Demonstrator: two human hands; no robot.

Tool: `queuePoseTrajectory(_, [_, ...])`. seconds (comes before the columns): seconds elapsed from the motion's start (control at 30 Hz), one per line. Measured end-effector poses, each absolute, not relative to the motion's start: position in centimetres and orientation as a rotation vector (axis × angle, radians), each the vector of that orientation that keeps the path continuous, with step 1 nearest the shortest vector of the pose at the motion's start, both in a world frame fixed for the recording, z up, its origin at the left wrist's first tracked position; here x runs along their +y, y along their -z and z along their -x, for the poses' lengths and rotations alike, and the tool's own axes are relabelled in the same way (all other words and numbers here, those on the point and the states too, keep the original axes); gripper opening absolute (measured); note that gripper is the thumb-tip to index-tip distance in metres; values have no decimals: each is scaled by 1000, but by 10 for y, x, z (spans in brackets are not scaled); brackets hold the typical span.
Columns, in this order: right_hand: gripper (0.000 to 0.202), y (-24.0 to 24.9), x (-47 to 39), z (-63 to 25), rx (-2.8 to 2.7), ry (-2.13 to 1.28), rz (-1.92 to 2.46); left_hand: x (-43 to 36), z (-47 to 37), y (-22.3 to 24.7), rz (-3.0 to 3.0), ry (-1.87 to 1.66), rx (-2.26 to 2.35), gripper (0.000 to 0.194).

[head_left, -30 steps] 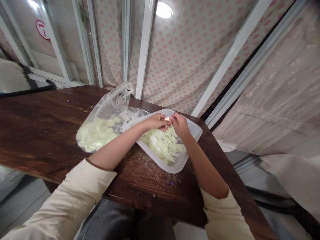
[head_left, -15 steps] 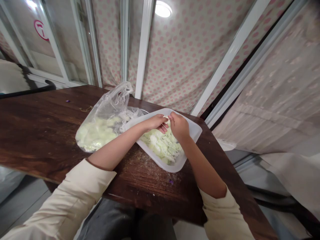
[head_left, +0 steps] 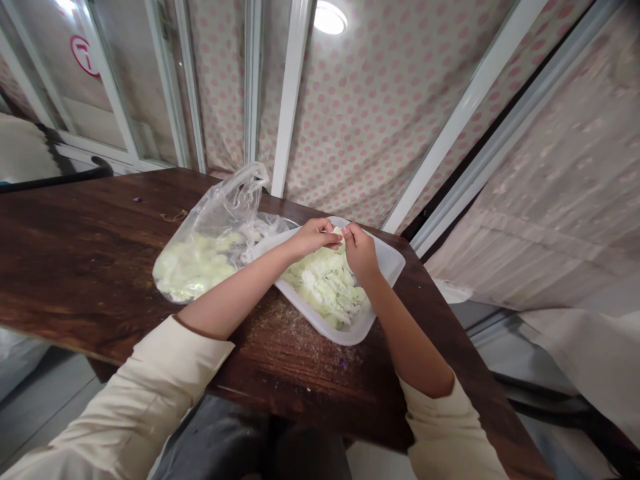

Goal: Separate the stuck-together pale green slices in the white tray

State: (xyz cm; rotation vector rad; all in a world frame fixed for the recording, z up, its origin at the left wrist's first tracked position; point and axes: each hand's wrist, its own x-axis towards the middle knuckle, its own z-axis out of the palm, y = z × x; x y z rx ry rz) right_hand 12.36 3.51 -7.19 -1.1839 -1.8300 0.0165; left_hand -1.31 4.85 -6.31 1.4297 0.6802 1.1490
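Over the far part of a white plastic tub (head_left: 346,337), my left hand (head_left: 316,237) and my right hand (head_left: 361,252) meet, fingertips almost touching. Between them they pinch a small pale piece (head_left: 339,235), thin and whitish-green; its kind is too small to make out. Beneath the hands, the tub holds a heap of similar pale green and white pieces (head_left: 325,287), leafy or petal-like. To the left stands a clear plastic bag (head_left: 207,233) with more pale green pieces inside, its lower right side partly behind my left forearm.
Both tub and bag rest on a dark brown wooden table (head_left: 90,267). Fine pale crumbs and a purple scrap (head_left: 343,364) lie near the tub's front. Behind the table are white-framed glass panels with a pink-dotted curtain (head_left: 350,133).
My left fingers have curled in from a looser spread and moved slightly right, closing on the pale piece. My right hand has shifted slightly; the tub and bag stay put.
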Motion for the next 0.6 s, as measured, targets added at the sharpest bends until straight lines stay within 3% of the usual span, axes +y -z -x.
queuePoseTrajectory(0.6, [22,70,40,-126,-1752,-267,892,51,16,63,-1507,-1260,728,24])
